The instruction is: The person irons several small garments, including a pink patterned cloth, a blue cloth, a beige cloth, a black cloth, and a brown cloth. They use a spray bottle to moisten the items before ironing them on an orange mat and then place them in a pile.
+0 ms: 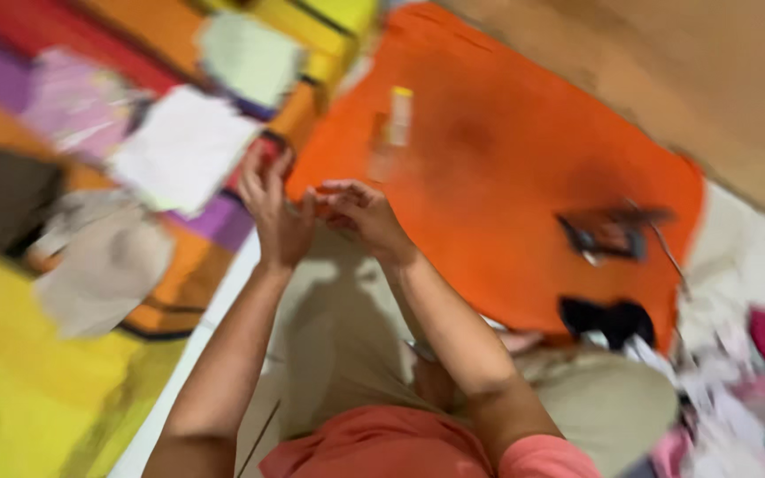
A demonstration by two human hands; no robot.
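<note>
Meeting fingertip to fingertip above a bright orange cloth mat (506,177), left hand (276,217) and right hand (360,217) pinch something too blurred to identify; it could slip unnoticed among scattered white paper sheets (179,146).

A plain bright orange sheet (506,177) is seen beyond the hands (316,217). To their left, a mat (11,389) is striped in yellow, orange, purple and red, with dark lines between the bands. White and pale pink papers (179,146) are laid over those stripes. Beige trousers (347,327) and a coral shirt (382,447) are shown below the hands. Pink and white scraps (737,398) are scattered at the far right.
</note>
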